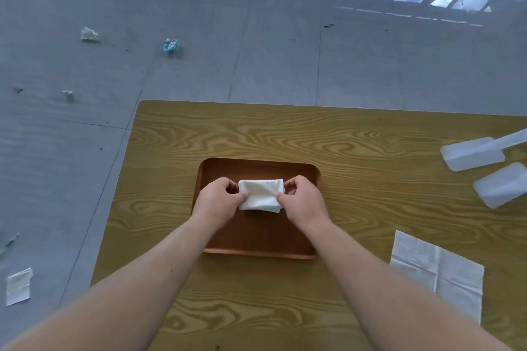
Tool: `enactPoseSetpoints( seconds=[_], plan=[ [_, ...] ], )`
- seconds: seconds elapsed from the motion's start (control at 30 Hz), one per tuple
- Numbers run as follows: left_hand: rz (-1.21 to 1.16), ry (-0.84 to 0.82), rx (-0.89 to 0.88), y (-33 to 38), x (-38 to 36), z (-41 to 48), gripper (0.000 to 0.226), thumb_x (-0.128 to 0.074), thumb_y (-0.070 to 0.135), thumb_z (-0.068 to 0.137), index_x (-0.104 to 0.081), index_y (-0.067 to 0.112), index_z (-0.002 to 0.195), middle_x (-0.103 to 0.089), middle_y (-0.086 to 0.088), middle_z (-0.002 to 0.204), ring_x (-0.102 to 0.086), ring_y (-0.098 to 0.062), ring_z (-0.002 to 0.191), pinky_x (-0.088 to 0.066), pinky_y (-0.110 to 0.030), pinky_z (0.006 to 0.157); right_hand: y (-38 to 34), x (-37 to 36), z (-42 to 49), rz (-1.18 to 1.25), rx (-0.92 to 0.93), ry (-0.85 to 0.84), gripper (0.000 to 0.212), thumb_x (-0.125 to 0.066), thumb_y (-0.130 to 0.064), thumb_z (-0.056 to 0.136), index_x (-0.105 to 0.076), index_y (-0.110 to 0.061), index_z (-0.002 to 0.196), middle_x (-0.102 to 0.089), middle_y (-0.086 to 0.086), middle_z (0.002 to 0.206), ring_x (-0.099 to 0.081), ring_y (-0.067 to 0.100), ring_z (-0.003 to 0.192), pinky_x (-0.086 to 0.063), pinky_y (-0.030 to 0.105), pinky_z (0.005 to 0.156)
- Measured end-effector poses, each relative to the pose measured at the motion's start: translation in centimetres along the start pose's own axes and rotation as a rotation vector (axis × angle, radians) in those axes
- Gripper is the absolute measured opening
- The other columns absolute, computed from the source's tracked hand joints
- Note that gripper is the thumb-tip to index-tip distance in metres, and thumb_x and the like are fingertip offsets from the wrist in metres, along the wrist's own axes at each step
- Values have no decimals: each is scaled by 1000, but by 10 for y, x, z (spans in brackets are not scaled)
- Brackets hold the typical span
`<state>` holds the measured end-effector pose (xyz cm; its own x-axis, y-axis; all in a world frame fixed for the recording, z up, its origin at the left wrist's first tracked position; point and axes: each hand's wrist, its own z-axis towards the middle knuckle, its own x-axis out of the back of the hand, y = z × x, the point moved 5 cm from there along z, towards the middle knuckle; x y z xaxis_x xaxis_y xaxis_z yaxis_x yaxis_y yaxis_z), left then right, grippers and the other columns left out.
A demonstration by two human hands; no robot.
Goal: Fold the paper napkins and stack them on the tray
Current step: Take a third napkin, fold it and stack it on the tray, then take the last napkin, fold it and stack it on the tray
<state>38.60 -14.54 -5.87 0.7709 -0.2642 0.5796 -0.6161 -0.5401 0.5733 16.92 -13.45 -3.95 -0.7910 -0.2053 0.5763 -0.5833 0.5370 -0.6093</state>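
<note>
Evidently pinching folded napkin (261, 195) at both ends, left hand (218, 199) and right hand (303, 202) closed on it, squaring it over tray (256, 167).

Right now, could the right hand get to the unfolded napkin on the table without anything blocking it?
Probably yes. The unfolded napkin lies flat on the table, nothing between it and the right hand. But that hand first must release the folded napkin.

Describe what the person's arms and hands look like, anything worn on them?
Both forearms are bare as far as the view reaches, with no sleeves showing. The left hand and right hand wear no gloves, and no rings, watch or bracelets are visible. Fingers are mostly curled out of sight.
</note>
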Motion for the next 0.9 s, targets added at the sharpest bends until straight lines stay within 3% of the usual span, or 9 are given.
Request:
enactPoseSetpoints(
  seconds=[0.07, 0.17, 0.23, 0.3, 0.37, 0.57, 0.73, 0.9],
  plan=[
    [63, 67, -61, 1, 0, -5, 33, -73, 48, 87, -61, 27, 110, -67, 8, 103, -66, -14, 90, -56, -37, 75, 0, 1, -7, -123, 107, 71, 35, -67, -30, 90, -58, -23, 123, -64, -4, 110, -63, 17, 98, -56, 39, 86],
    [281, 198, -380, 14, 1, -25, 53, -65, 47, 91, -52, 21, 135, -55, 0, 132, -55, -22, 120, -45, -32, 96, -7, 0, -23, -377, 432, 159, 54, -61, -28, 95, -49, -15, 146, -57, 6, 142, -50, 26, 132, -41, 40, 113],
    [488, 113, -578, 21, -10, -36, 62, -57, 48, 95, -46, 19, 148, -46, -4, 157, -43, -25, 143, -35, -37, 117, -6, -11, -28, -533, 569, 42, 62, -52, -27, 100, -37, -13, 158, -40, 11, 164, -31, 29, 153, -21, 41, 127],
    [672, -25, -642, 18, -25, -39, 71, -45, 52, 99, -30, 22, 161, -20, -3, 174, -17, -22, 160, -10, -38, 128, 4, -25, -29, -652, 603, -108, 67, -41, -29, 103, -19, -16, 165, -15, 8, 175, -5, 26, 162, -2, 42, 131],
    [779, -118, -632, 10, -35, -36, 75, -36, 54, 101, -15, 23, 166, -2, -1, 177, 2, -17, 162, 5, -36, 127, 14, -34, -27, -737, 585, -197, 69, -35, -32, 104, -9, -17, 166, -2, 5, 176, 8, 22, 161, 9, 40, 128],
    [901, -221, -619, -16, -44, -27, 76, -26, 55, 101, 2, 26, 165, 12, 1, 175, 23, -8, 152, 9, -36, 126, 32, -45, -25, -847, 560, -237, 72, -30, -40, 105, -1, -16, 166, 11, 4, 174, 15, 18, 160, 15, 39, 124],
    [896, -240, -623, -20, -45, -24, 74, -22, 56, 102, 7, 28, 164, 17, 3, 172, 26, -9, 152, 9, -35, 126, 36, -50, -27, -860, 536, -230, 75, -30, -41, 103, 6, -18, 165, 22, 1, 169, 19, 19, 159, 14, 47, 127],
    [911, -227, -605, -13, -43, -28, 74, -25, 56, 102, 1, 27, 165, 10, 2, 175, 17, -11, 158, 5, -41, 128, 30, -46, -29, -879, 503, -231, 76, -34, -39, 103, 1, -17, 166, 15, 3, 175, 19, 25, 160, 10, 56, 128]
  ],
)
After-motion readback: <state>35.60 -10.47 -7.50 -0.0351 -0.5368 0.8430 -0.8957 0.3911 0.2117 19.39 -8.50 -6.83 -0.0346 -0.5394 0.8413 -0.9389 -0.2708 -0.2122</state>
